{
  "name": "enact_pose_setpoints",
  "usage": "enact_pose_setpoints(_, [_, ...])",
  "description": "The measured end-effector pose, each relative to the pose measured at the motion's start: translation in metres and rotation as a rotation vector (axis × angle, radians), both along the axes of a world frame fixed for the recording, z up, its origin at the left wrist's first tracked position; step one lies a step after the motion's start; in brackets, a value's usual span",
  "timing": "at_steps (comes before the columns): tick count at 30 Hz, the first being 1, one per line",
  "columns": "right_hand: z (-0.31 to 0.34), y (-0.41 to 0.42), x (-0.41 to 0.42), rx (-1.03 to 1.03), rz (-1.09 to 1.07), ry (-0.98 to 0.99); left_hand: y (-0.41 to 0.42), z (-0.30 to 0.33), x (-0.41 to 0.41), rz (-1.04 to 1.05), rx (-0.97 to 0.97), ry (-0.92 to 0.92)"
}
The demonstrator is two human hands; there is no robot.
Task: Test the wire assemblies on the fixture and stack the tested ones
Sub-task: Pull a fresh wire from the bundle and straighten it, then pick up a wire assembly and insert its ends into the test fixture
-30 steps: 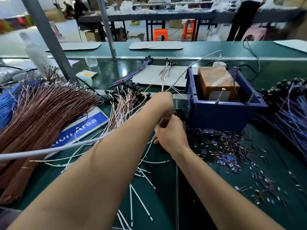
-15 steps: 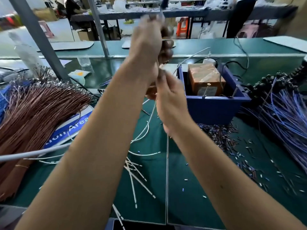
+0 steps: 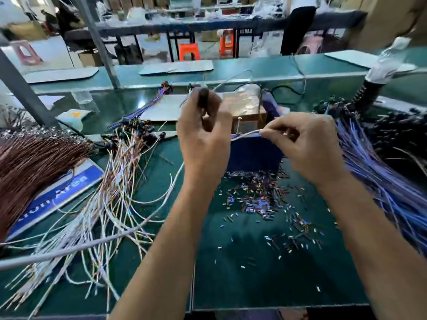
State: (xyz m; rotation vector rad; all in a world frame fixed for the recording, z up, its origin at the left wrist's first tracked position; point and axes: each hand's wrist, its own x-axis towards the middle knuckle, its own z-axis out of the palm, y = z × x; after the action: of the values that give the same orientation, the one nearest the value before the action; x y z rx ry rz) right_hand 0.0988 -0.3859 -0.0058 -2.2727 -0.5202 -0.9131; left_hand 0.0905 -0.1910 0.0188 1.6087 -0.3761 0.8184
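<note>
Both hands hold one thin white wire: left hand gripping, right hand pinching, before the blue plastic box containing a brown block.

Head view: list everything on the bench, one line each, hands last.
Brown wires: one big bundle, brown, far left.
Sign: one, blue and white, under the brown wires.
Loose wires: many, white and pink, left of centre.
Box: one, blue, centre, behind the hands.
Scraps: many, dark and bluish, in front of the box.
Blue wires: one bundle, blue, right.
Orange stools: two, background.
Left hand: holds a dark piece.
Right hand: pinches a white wire.
</note>
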Motion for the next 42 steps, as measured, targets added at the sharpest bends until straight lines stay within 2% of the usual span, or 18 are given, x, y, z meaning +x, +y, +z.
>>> enact_pose_setpoints(1, [-0.009, -0.003, 0.0, -0.042, 0.004, 0.0, -0.009, -0.023, -0.008, -0.03, 0.095, -0.065])
enact_pose_setpoints(3, [-0.024, -0.007, 0.0, -0.106, 0.026, 0.022, -0.019, -0.056, -0.006, 0.069, 0.442, -0.071])
enact_pose_setpoints(7, [-0.05, -0.009, 0.001, -0.168, 0.012, 0.032, -0.02, -0.086, 0.002, 0.01, 0.709, -0.005])
enact_pose_setpoints(9, [-0.06, -0.007, 0.0, -0.146, 0.016, 0.041, -0.018, -0.096, 0.006, -0.02, 0.749, 0.002])
enact_pose_setpoints(17, [-0.074, -0.003, -0.005, 0.007, 0.056, 0.035, -0.008, -0.115, 0.021, -0.094, 0.484, 0.165])
enact_pose_setpoints(25, [-0.075, -0.004, -0.005, 0.041, 0.05, 0.052, -0.011, -0.112, 0.015, -0.197, 0.413, 0.23])
enact_pose_setpoints(32, [-0.076, -0.004, -0.004, 0.04, 0.031, 0.051, -0.013, -0.111, 0.009, -0.225, 0.43, 0.242])
enact_pose_setpoints(38, [-0.075, -0.007, -0.005, 0.102, 0.008, 0.028, -0.01, -0.112, 0.011, -0.229, 0.608, 0.232])
enact_pose_setpoints(42, [-0.072, -0.006, -0.007, 0.082, -0.049, 0.005, -0.009, -0.108, 0.009, -0.322, 0.535, 0.315])
